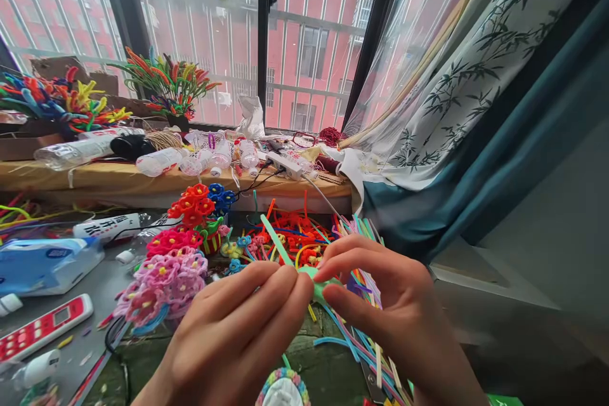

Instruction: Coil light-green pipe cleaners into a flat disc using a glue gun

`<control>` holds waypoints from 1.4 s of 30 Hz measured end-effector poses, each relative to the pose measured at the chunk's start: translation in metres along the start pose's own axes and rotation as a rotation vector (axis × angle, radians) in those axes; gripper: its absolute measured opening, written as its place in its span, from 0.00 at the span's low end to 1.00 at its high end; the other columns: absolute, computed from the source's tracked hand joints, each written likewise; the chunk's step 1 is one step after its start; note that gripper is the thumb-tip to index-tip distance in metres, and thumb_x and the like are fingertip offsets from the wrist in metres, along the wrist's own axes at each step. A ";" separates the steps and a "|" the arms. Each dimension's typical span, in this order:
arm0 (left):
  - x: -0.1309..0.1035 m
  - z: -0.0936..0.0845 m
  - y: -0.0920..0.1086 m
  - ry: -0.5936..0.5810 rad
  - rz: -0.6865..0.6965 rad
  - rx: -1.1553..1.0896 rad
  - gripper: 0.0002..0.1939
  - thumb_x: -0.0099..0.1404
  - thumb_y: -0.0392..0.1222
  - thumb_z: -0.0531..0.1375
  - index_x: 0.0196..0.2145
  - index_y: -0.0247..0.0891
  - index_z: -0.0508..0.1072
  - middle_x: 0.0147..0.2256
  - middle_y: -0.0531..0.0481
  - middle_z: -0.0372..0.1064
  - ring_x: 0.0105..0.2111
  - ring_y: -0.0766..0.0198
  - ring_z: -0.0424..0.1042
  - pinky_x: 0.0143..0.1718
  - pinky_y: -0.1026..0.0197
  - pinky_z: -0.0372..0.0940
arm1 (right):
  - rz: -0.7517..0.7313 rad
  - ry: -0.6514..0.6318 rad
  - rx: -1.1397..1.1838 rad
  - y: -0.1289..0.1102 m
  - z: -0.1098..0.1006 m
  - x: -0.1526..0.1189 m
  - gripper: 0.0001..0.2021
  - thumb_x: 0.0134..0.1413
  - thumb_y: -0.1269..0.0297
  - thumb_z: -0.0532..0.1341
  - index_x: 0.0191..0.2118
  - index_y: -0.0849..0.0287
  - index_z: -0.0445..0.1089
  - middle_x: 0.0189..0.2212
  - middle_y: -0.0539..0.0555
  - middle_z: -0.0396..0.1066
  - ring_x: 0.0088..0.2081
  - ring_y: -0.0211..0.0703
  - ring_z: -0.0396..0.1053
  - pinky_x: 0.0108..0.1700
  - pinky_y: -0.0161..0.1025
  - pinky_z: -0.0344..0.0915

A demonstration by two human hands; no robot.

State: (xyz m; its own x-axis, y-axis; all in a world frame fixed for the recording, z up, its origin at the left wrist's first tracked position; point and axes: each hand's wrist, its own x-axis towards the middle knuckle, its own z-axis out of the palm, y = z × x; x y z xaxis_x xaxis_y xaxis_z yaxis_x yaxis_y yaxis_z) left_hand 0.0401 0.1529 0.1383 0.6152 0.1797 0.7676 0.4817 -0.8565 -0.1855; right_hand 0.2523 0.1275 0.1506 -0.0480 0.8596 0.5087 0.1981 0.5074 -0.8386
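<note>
Between my two hands is a mint-green pipe cleaner [277, 240], with one straight end sticking up to the left and a bent part at my fingertips. My left hand [247, 323] is closed around it, its fingers pressed together and partly hiding it. The thumb and forefinger of my right hand [385, 292] pinch the bent green part from the other side. Below them sits a round piece with a pastel braided rim and white centre [283, 391]. Just beyond my hands lies a heap of red and orange pipe cleaners [304, 228].
Pipe-cleaner flowers, pink [166, 276] and red [191, 203], stand to the left. A red-and-white remote [45, 330] and a blue wipes pack [47, 264] lie further left. Loose pastel pipe cleaners [375, 342] run along the right. Bottles [159, 162] and a power strip [284, 165] line the windowsill.
</note>
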 end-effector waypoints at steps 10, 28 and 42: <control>0.013 0.012 0.001 0.099 0.036 0.023 0.18 0.78 0.32 0.44 0.45 0.31 0.73 0.37 0.46 0.78 0.38 0.63 0.74 0.40 0.63 0.71 | 0.009 0.038 -0.024 -0.003 -0.001 0.001 0.07 0.58 0.65 0.70 0.29 0.54 0.77 0.32 0.49 0.76 0.37 0.42 0.72 0.40 0.37 0.66; 0.016 0.013 0.003 0.124 0.033 0.020 0.18 0.78 0.32 0.44 0.43 0.31 0.74 0.35 0.48 0.78 0.35 0.64 0.72 0.37 0.63 0.69 | -0.001 0.009 -0.088 -0.003 -0.004 -0.002 0.05 0.58 0.60 0.71 0.32 0.52 0.80 0.32 0.48 0.76 0.36 0.41 0.73 0.40 0.36 0.67; 0.011 0.014 0.005 0.125 0.038 0.060 0.18 0.78 0.33 0.45 0.46 0.32 0.75 0.37 0.48 0.79 0.38 0.63 0.74 0.44 0.63 0.71 | -0.041 -0.008 -0.198 -0.003 -0.006 -0.002 0.09 0.64 0.61 0.65 0.31 0.55 0.72 0.31 0.49 0.73 0.36 0.43 0.71 0.37 0.36 0.67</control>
State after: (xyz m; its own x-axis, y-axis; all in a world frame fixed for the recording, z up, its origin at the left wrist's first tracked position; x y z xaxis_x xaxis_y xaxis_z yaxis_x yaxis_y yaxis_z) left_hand 0.0584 0.1572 0.1369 0.5534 0.0829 0.8288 0.4985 -0.8301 -0.2498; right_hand 0.2577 0.1238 0.1530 -0.0673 0.8395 0.5392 0.3845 0.5205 -0.7624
